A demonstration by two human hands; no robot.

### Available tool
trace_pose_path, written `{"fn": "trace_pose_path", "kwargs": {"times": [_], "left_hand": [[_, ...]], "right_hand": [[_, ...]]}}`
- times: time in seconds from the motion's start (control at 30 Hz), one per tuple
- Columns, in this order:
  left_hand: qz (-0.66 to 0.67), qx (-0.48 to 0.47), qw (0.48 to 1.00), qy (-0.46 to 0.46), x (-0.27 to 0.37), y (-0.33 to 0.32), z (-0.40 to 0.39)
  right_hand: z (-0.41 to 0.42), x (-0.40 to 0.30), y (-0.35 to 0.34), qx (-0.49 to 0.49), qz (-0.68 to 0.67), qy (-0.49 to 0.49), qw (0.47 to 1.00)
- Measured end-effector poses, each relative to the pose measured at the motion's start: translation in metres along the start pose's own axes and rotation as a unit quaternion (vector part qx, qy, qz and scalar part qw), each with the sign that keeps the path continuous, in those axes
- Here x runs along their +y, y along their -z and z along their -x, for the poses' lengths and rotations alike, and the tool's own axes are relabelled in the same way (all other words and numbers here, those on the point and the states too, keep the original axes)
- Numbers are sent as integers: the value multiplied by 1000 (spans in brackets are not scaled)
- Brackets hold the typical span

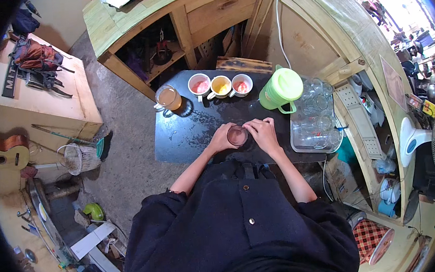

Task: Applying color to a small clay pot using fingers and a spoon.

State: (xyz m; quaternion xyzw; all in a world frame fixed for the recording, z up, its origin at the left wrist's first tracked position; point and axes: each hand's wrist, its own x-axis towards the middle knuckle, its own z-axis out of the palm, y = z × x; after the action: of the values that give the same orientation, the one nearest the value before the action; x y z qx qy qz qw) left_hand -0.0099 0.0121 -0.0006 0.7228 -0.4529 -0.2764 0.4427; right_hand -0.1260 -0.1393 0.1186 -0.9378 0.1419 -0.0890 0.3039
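Observation:
My left hand (223, 137) is wrapped around the left side of a glass mug (237, 135) with a brownish-pink drink in it, near the front edge of a dark table (186, 134). My right hand (263, 132) has its fingertips at the right side of that mug; whether they grip it is hard to tell. Beyond stand a white mug with red contents (199, 86), one with yellow contents (221, 86) and another with red contents (241, 85). A glass mug of brown drink (168, 97) is at the back left, a green lidded pitcher (282, 86) at the back right.
To the right, a metal tray (298, 145) holds several clear glasses (318, 128). A wooden counter (226, 5) with shelves curves behind the table and along the right, with a white cable (279, 23) hanging down. A bucket (74, 159) stands on the floor at left.

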Motion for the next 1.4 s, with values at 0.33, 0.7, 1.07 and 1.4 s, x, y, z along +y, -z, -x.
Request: {"fn": "trace_pose_path", "kwargs": {"times": [0.33,0.7,1.07,1.4], "left_hand": [[-2,2,1000,-3,5,2,0],[-7,1,1000,-3,1,0,0],[-11,-2,1000,7,7,1,1],[-3,1,1000,10,6,1,1]], "right_hand": [[1,5,-2,-37,20,12,999],[-2,4,-1,1,-38,3,999],[3,7,-3,-5,-17,13,1000],[1,4,0,-37,-43,20,998]]}}
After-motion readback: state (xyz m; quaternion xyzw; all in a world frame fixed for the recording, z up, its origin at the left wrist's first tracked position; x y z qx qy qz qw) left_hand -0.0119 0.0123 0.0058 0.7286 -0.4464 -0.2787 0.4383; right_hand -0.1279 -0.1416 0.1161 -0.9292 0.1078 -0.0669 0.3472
